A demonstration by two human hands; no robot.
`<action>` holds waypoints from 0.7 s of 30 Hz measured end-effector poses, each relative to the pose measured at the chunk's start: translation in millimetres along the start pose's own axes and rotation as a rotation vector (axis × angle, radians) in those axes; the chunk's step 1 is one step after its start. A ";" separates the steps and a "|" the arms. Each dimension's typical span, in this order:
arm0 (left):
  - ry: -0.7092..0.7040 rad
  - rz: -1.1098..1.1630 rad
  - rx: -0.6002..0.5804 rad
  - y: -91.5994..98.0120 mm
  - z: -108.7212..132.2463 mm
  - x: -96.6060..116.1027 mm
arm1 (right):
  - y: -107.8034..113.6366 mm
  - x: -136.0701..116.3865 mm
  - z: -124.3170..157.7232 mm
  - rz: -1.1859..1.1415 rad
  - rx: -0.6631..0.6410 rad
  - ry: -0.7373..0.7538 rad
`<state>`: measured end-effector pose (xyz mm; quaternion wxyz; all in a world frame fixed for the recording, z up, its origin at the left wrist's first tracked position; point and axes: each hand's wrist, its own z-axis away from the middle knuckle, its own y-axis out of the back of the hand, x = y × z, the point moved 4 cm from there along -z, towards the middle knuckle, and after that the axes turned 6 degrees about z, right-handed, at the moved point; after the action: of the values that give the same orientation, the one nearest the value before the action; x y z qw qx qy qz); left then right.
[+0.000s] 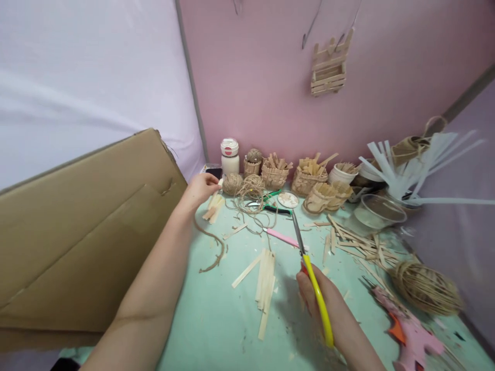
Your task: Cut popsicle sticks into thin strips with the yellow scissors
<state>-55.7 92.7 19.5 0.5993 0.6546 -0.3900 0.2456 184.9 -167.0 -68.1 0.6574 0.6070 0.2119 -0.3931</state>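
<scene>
My right hand (323, 296) grips a pair of scissors (319, 304) with yellow handles, their blades pointing away from me and looking closed. My left hand (201, 187) reaches to the back left, its fingers pinched together beside a ball of twine (232, 183). A small pale bit shows at those fingertips, too small to make out. Just below that hand lies a bunch of short wooden strips (214, 208). Between my arms, a pile of pale flat wooden strips (265, 281) rests on the green tabletop (216, 319).
Loose twine (253, 193), green-handled pruners (276, 209) and a pink cutter (284, 237) lie mid-table. Strip-filled baskets (275, 175) line the back. A pink glue gun (412, 330), twine coil (425, 288) and clear cup (377, 216) stand right. Cardboard (88, 232) leans left.
</scene>
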 end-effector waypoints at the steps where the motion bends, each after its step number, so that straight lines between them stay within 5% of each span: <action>1: 0.018 -0.052 0.051 6.3 -2.5 -5.3 | 0.1 -0.5 0.3 0.002 -0.004 -0.001; 4: 0.049 -0.149 0.079 10.3 -7.1 -17.4 | 1.4 -2.5 1.5 0.001 -0.007 -0.005; 12: 0.058 -0.255 -0.077 -9.8 -11.0 -38.8 | 6.0 -8.7 0.2 0.043 0.023 -0.024; 21: -0.092 -0.335 -0.231 -37.6 14.3 21.2 | 8.2 -13.0 2.6 0.010 0.037 -0.052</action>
<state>-15.4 73.3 11.7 0.6843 0.6479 -0.3281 0.0663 182.9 -166.5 -52.7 0.6534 0.6095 0.1846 -0.4092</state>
